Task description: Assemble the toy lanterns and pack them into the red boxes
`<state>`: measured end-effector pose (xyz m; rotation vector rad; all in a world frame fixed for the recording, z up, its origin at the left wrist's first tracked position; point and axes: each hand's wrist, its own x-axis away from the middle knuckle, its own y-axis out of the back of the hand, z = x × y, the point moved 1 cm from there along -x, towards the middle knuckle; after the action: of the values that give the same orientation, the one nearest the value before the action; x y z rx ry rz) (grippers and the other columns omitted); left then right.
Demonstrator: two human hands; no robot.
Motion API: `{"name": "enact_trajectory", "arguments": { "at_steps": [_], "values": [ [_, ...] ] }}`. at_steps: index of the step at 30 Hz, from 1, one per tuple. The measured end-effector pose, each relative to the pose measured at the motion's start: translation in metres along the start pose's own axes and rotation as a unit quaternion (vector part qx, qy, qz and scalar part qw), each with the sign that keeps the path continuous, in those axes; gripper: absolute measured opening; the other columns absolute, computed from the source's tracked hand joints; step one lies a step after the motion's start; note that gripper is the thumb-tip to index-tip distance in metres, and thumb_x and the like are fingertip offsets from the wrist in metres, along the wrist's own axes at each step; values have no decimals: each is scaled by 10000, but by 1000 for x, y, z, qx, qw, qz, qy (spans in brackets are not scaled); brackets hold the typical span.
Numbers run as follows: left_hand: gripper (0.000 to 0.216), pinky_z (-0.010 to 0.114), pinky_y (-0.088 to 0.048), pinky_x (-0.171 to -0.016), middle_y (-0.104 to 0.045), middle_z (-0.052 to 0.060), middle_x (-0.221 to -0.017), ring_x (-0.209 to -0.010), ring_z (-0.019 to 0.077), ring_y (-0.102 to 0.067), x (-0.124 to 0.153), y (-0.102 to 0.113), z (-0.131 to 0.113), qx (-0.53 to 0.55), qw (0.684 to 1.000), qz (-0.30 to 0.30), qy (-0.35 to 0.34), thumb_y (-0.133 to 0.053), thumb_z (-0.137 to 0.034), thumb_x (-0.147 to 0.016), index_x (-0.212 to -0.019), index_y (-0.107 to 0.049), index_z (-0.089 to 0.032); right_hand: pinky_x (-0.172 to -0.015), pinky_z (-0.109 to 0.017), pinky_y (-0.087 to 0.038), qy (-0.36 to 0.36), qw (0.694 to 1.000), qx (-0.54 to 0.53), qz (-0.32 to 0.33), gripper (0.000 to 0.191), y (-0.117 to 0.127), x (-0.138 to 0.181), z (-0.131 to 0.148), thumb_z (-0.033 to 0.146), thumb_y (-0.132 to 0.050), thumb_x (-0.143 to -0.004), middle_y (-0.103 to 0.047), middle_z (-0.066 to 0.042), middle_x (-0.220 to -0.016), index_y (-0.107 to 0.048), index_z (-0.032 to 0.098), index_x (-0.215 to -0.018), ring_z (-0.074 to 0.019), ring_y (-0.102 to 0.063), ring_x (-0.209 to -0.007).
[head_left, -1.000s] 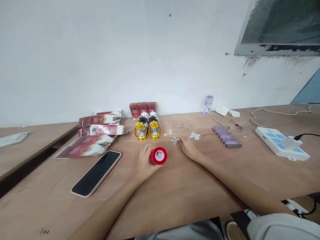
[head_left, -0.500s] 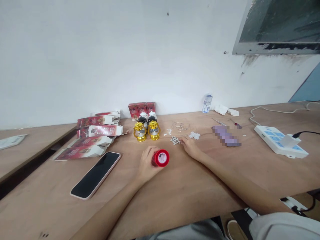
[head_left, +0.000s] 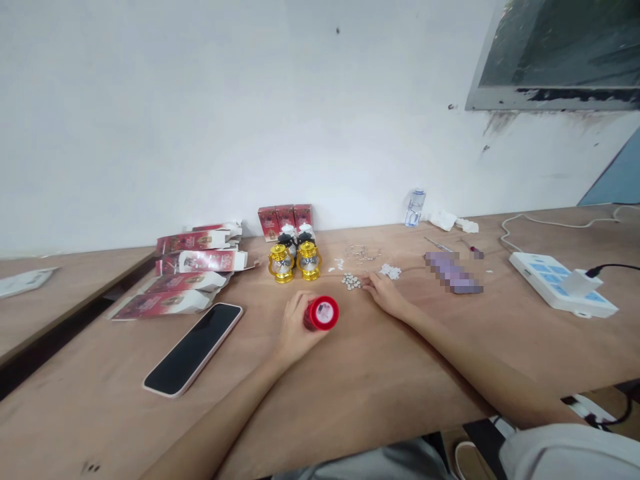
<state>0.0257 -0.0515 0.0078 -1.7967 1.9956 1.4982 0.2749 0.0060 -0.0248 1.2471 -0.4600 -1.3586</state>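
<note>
My left hand (head_left: 294, 327) is wrapped round a small red lantern (head_left: 321, 313) whose round base faces me, held just above the wooden table (head_left: 380, 373). My right hand (head_left: 384, 293) rests on the table, its fingers curled at a small pile of silvery button cells (head_left: 351, 281). Whether it pinches one is hidden. A cluster of small white bits (head_left: 389, 271) lies just beyond that hand. Two gold lanterns (head_left: 295, 262) stand behind, with black-and-white ones at their back.
Flat red-and-white cartons (head_left: 193, 267) are stacked at the left, with a black phone (head_left: 193, 349) in front. Three upright red boxes (head_left: 285, 217) stand by the wall. A small bottle (head_left: 415, 207), a screwdriver (head_left: 473, 251) and a white power strip (head_left: 560, 285) sit to the right.
My left hand has shifted the red lantern slightly right and tilted it. My right hand has stayed by the button cells, moving only a little.
</note>
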Motion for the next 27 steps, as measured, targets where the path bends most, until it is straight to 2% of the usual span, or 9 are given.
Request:
{"name": "enact_trajectory", "arguments": {
  "at_steps": [3, 9, 19, 27],
  "values": [
    [351, 360, -446, -797, -576, 68, -987, -952, 257, -570, 0, 0, 0, 0, 1000, 5, 1, -698, -267, -659, -965, -542, -197, -825, -331, -446, -5, 999, 39, 3, 201, 1, 2, 1, 63, -425, -861, -636, -139, -1000, -556, 123, -1001, -223, -583, -951],
    [343, 367, -436, -808, -564, 66, -998, -963, 257, -557, 1, 1, -1, -1, 1000, 16, 13, -694, -258, -663, -963, -533, -209, -835, -325, -426, 22, 995, 98, 23, 382, 4, 4, 6, -64, -329, -778, -621, -152, -999, -545, 124, -1030, -231, -559, -973],
    [341, 363, -440, -808, -574, 69, -995, -965, 259, -562, 1, 1, -1, -4, 1000, 15, 6, -694, -284, -666, -963, -544, -208, -804, -328, -436, 40, 989, 141, 31, 332, 7, 3, 1, -20, -307, -815, -596, -142, -960, -524, 113, -1028, -223, -550, -889],
    [344, 363, -441, -808, -581, 70, -992, -963, 258, -562, 0, 1, -1, -4, 1000, 14, 9, -698, -271, -653, -957, -550, -207, -825, -345, -437, 45, 990, 127, 35, 410, 6, 4, -2, -48, -291, -791, -579, -159, -1024, -487, 119, -1110, -236, -555, -941]
  ]
}}
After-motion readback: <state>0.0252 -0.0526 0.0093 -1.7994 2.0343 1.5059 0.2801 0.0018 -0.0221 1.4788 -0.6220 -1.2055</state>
